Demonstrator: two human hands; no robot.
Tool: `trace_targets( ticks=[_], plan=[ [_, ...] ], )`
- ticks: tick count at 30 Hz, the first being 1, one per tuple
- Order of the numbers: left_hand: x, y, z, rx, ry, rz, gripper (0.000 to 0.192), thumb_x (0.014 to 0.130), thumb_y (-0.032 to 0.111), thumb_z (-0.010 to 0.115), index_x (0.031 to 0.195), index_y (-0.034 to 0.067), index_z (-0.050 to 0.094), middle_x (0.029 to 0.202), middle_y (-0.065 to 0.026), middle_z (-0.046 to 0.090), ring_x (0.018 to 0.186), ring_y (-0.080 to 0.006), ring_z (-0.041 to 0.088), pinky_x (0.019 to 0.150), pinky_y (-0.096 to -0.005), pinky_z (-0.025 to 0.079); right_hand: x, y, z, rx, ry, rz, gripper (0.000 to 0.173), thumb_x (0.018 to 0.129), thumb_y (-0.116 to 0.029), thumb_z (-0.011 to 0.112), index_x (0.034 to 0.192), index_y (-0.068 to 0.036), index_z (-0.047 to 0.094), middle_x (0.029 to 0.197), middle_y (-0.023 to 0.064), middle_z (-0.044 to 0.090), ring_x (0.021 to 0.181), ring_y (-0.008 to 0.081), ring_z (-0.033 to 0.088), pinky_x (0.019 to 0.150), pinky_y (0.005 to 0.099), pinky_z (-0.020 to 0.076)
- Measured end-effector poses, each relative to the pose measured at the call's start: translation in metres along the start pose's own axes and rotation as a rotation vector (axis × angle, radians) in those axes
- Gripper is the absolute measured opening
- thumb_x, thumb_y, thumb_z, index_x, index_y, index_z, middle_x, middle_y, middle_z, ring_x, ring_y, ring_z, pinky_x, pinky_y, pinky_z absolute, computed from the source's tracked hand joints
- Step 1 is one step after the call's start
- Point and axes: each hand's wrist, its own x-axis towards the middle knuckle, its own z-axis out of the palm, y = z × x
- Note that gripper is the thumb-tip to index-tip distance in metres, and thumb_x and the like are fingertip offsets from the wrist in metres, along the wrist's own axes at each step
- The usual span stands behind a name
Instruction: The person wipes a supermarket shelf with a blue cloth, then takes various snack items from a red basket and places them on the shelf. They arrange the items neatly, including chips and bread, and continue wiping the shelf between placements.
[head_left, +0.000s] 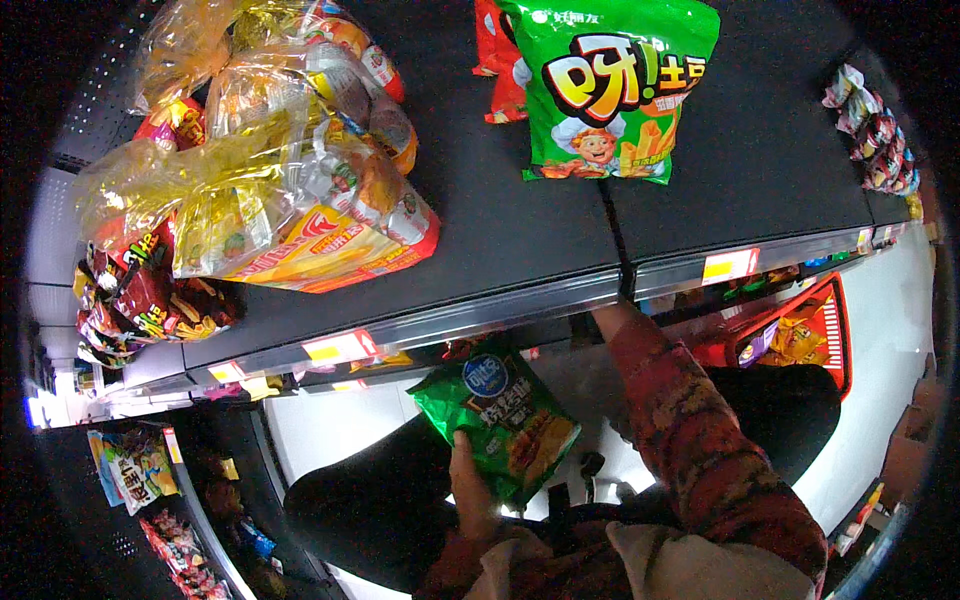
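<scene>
My left hand (471, 480) grips the lower left edge of a green snack bag (510, 420) that bears a round blue logo; it is held in front of my body, below the shelf edge. My right arm reaches forward under the front edge of the black shelf (480, 225). Only the wrist of my right hand (611, 319) shows; its fingers are hidden beneath the shelf. On the shelf above stands another green snack bag (615, 90) with a cartoon chef on it, beside red packets (502, 82).
Clear bags of packaged snacks (300, 165) and dark snack packets (150, 300) fill the shelf's left part. More packets (874, 135) lie at its right end. A red shopping basket (840, 337) with snack bags stands on the floor at right. Lower left, another shelf holds packets (135, 469).
</scene>
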Motion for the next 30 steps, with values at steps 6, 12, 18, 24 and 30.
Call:
trace_targets(
  ticks=[6, 12, 18, 24, 30],
  plan=[
    [-0.008, -0.003, 0.001, -0.055, -0.068, 0.072, 0.051, 0.107, 0.047, 0.045, 0.128, 0.002, 0.060, 0.114, -0.0094, 0.068, 0.098, -0.0202, 0.067, 0.087, -0.0341, 0.054, -0.027, -0.043, 0.030, -0.073, -0.018, -0.188, 0.063, 0.088, -0.025, 0.070, 0.146, -0.015, 0.049, 0.155, 0.0190, 0.040, 0.144, 0.0462, 0.032, 0.115, 0.0563, 0.0334],
    [0.000, -0.019, -0.011, -0.085, -0.162, 0.116, 0.049, 0.108, 0.046, 0.043, 0.126, 0.004, 0.059, 0.110, -0.0100, 0.068, 0.097, -0.0212, 0.067, 0.088, -0.0364, 0.055, -0.114, -0.045, 0.018, -0.142, -0.015, -0.486, 0.062, 0.088, -0.028, 0.070, 0.146, -0.017, 0.050, 0.155, 0.0177, 0.041, 0.145, 0.0452, 0.031, 0.115, 0.0561, 0.0327],
    [0.017, -0.035, -0.024, -0.158, -0.314, 0.163, 0.047, 0.108, 0.044, 0.044, 0.130, 0.004, 0.055, 0.118, -0.0109, 0.066, 0.106, -0.0242, 0.066, 0.094, -0.0397, 0.053, -0.133, -0.018, 0.029, 0.091, -0.222, -0.397, 0.049, 0.091, -0.034, 0.067, 0.135, -0.013, 0.060, 0.143, 0.0171, 0.053, 0.138, 0.0399, 0.043, 0.113, 0.0511, 0.0379],
    [0.039, -0.046, -0.027, -0.196, -0.401, 0.131, 0.047, 0.106, 0.044, 0.048, 0.129, 0.004, 0.055, 0.119, -0.0125, 0.067, 0.106, -0.0262, 0.067, 0.095, -0.0405, 0.053, -0.082, -0.015, -0.085, 0.039, -0.452, -0.320, 0.046, 0.099, -0.037, 0.058, 0.134, -0.007, 0.060, 0.138, 0.0203, 0.057, 0.129, 0.0370, 0.052, 0.110, 0.0474, 0.0419],
    [0.077, -0.064, 0.012, -0.066, -0.415, 0.073, 0.048, 0.106, 0.043, 0.050, 0.130, 0.002, 0.054, 0.120, -0.0142, 0.066, 0.108, -0.0286, 0.067, 0.093, -0.0446, 0.056, -0.138, -0.046, -0.305, -0.148, -0.672, -0.403, 0.044, 0.101, -0.037, 0.055, 0.133, -0.006, 0.059, 0.132, 0.0204, 0.061, 0.122, 0.0367, 0.058, 0.101, 0.0462, 0.0463]
  ],
)
